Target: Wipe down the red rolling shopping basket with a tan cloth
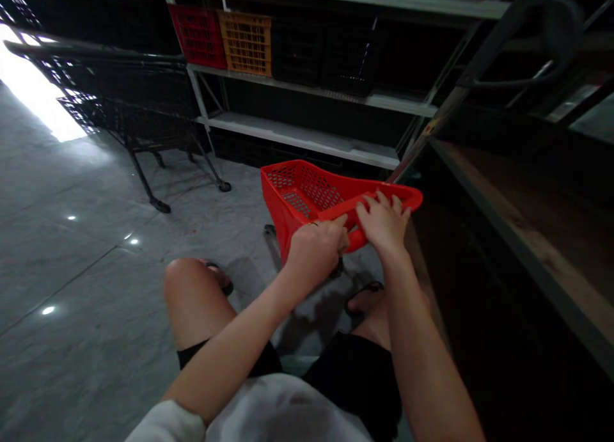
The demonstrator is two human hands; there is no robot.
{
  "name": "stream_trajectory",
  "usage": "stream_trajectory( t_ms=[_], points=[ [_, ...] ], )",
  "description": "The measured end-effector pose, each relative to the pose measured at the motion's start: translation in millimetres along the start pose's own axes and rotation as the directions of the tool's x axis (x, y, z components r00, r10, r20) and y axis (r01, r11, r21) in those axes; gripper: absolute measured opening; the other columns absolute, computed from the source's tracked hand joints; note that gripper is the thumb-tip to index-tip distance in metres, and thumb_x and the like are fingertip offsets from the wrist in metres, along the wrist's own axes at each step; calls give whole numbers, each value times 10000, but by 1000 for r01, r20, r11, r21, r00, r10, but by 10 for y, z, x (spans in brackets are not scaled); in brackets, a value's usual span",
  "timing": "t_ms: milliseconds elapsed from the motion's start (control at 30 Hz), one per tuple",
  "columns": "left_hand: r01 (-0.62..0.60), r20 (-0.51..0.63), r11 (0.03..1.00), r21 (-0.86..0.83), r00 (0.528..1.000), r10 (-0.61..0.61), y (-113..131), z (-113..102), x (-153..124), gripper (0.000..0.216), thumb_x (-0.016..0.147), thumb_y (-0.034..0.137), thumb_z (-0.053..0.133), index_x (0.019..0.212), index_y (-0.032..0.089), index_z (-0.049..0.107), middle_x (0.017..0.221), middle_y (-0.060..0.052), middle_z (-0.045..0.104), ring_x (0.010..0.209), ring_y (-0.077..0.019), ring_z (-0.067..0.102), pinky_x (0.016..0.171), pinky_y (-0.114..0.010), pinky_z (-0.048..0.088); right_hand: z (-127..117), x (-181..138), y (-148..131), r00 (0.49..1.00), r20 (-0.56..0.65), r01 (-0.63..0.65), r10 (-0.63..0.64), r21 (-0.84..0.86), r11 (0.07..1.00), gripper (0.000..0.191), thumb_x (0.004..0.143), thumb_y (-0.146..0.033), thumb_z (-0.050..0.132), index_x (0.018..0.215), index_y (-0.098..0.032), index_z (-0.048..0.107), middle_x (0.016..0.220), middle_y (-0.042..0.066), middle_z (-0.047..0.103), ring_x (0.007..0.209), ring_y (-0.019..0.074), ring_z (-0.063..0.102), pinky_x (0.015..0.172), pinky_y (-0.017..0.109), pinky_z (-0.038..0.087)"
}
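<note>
A red perforated plastic basket (pixel 307 196) on small wheels stands on the floor in front of my knees. My left hand (pixel 317 240) is closed around the near rim of the basket. My right hand (pixel 384 221) lies over the same rim just to the right, fingers curled over its edge. Both hands touch each other at the rim. The inside of the basket shows nothing in it.
A black wire shopping cart (pixel 129 103) stands at the back left on the grey tiled floor (pixel 71 250). White shelves (pixel 307 135) behind hold a red crate (pixel 199 36), an orange crate (pixel 247 42) and dark crates. A dark wooden counter (pixel 527 237) runs along my right.
</note>
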State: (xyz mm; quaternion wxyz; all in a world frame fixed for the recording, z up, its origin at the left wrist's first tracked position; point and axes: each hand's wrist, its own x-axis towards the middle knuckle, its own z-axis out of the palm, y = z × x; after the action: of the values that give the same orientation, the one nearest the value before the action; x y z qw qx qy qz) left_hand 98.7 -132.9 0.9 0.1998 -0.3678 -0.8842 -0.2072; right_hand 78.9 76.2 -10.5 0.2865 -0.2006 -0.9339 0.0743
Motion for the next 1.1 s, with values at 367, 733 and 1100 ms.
stream_trajectory(
  t_ms=[367, 733, 1100],
  points=[
    [40, -129, 982, -187, 990, -65, -842, 798, -151, 314, 927, 60, 546, 1165, 201, 694, 1233, -85, 778, 1146, -248, 726, 1032, -421, 576, -264, 94, 847, 974, 200, 104, -110, 38, 994, 532, 917, -384, 579, 1420, -238, 673, 1602, 117, 541, 1514, 368, 433, 1251, 625, 299],
    [-112, 0, 805, -583, 990, 138, -124, 439, -200, 576, 763, 52, 488, 1300, 194, 642, 1236, -85, 713, 1175, -233, 659, 1051, -397, 534, -382, -8, 849, 965, 263, -6, -10, 61, 998, 785, 924, -558, 588, 1592, -161, 473, 1722, 187, 326, 1585, 505, 248, 1255, 670, 288],
    [-277, 328, 888, -367, 855, 402, -183, 1041, 1205, 445, 982, 225, 595, 1421, 275, 545, 1331, -107, 454, 1092, -224, 614, 1027, -449, 535, -498, -97, 843, 955, 285, 31, -84, 184, 982, 698, 914, -509, 629, 1547, -225, 552, 1733, 113, 338, 1621, 440, 216, 1300, 662, 243]
  ],
)
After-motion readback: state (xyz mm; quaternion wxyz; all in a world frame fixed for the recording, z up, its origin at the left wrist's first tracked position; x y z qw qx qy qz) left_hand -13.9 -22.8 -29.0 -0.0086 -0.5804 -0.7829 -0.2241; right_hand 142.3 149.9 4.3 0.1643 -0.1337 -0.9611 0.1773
